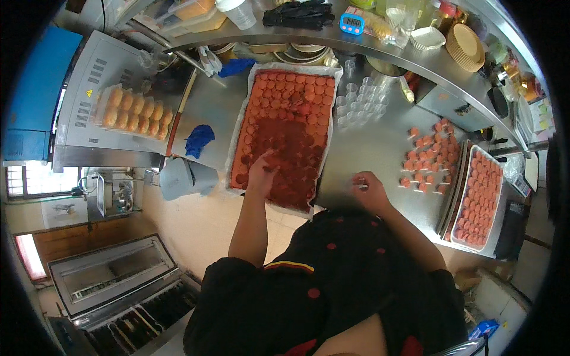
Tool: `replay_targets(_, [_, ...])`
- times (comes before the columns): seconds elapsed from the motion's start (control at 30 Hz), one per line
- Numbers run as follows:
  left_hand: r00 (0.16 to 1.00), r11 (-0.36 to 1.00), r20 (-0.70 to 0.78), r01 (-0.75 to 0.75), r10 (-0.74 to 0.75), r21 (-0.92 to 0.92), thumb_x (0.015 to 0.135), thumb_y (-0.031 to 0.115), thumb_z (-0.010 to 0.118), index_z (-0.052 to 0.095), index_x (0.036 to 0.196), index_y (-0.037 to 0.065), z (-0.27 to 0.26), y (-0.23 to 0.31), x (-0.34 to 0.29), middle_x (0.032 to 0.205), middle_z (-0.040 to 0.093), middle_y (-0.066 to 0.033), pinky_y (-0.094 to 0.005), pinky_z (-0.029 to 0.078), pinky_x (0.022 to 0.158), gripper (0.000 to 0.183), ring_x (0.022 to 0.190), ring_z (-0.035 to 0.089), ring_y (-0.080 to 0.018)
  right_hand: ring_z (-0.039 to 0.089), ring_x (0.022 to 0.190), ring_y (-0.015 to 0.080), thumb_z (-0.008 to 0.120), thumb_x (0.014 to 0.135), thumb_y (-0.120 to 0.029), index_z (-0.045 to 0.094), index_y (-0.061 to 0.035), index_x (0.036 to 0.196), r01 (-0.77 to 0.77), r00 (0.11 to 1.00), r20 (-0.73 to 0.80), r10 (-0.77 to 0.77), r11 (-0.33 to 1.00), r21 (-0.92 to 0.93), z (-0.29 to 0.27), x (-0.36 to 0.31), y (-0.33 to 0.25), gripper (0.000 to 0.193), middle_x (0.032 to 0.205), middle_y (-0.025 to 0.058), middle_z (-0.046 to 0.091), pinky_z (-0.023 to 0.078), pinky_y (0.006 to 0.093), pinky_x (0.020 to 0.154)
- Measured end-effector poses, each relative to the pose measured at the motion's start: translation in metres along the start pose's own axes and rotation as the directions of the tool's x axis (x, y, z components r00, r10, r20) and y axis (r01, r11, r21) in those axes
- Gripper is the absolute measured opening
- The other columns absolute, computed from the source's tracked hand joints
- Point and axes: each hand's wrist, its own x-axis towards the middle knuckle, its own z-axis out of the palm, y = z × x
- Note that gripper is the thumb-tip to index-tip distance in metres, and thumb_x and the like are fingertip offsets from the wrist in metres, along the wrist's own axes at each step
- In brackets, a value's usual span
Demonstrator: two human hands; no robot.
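Note:
A large sheet pan [234, 127] lined with pale paper holds rows of red round cake pieces [279, 89]; its nearer part is darker red, with fewer distinct rounds. My left hand [261, 173] reaches over that darker part, thumb and forefinger apart at its surface. No object shows clearly between them. To the right of the pan, above the steel counter's near edge, my right hand [370, 191] is curled around something small and whitish, too blurred to name.
Clear plastic cups [363, 102] stand beyond my right hand. Farther right are scattered red rounds [428, 151] and a filled tray [477, 199]. A blue cloth [199, 141] and a grey bin [185, 178] are at left. A shelf [297, 37] with a blue timer [351, 24] crosses the back.

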Motion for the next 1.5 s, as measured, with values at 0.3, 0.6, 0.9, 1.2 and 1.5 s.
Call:
replay_targets(0.3, [0.973,0.991,-0.219,-0.052,0.078,0.123,0.091,-0.006,0.066,0.057,0.122,0.009,0.019,0.022,-0.018,0.117,0.064,-0.0067,-0.0365,0.053,0.089,0.035,0.106,0.063,-0.0220,0.069,0.102,0.0227,0.077,0.091,-0.012,0.064,-0.0044,0.117,-0.016,1.000,0.012,0.015,0.999,0.030,0.015,-0.002,0.007,0.030,0.116,0.0107,0.067,0.059,0.0364,0.088])
replay_targets(0.6, [0.920,0.610,-0.209,-0.041,0.333,0.791,0.085,0.002,0.076,0.060,0.117,0.007,0.032,0.018,-0.017,0.106,0.067,-0.0074,-0.0387,0.056,0.089,0.036,0.101,0.069,-0.0238,0.069,0.101,0.0243,0.075,0.090,-0.012,0.064,-0.0033,0.115,0.029,1.000,-0.016,-0.027,0.994,0.105,0.015,0.006,0.010,0.029,0.114,0.0132,0.065,0.058,0.0367,0.089])
replay_targets(0.9, [0.908,0.193,-0.119,0.044,0.401,0.980,0.082,0.010,0.080,0.066,0.114,0.006,0.062,0.028,-0.022,0.105,0.073,-0.0108,-0.0367,0.057,0.087,0.035,0.097,0.071,-0.0256,0.069,0.103,0.0249,0.075,0.089,-0.012,0.064,-0.0038,0.115,0.002,1.000,0.023,-0.004,0.995,0.103,0.005,0.012,0.012,0.029,0.116,0.0138,0.062,0.060,0.0371,0.088])
replay_targets(1.2, [0.942,0.754,-0.247,-0.010,0.228,0.657,0.082,0.005,0.077,0.072,0.110,0.003,0.029,0.019,-0.008,0.102,0.074,-0.0069,-0.0312,0.055,0.082,0.028,0.091,0.069,-0.0183,0.070,0.106,0.0257,0.076,0.089,-0.013,0.065,-0.0036,0.115,-0.018,0.999,0.050,0.014,0.998,0.067,0.001,0.011,0.016,0.030,0.118,0.0140,0.062,0.060,0.0378,0.089])
replay_targets(1.5, [1.000,0.904,-0.025,-0.002,0.014,0.427,0.095,0.003,0.066,0.064,0.128,0.003,0.056,0.040,-0.036,0.136,0.064,-0.0111,-0.0363,0.052,0.105,0.033,0.120,0.064,-0.0236,0.064,0.114,0.0242,0.077,0.085,-0.003,0.059,-0.0071,0.131,0.001,0.999,-0.041,0.002,0.997,0.083,-0.007,0.002,-0.020,0.050,0.125,0.0103,0.059,0.058,0.0386,0.093])
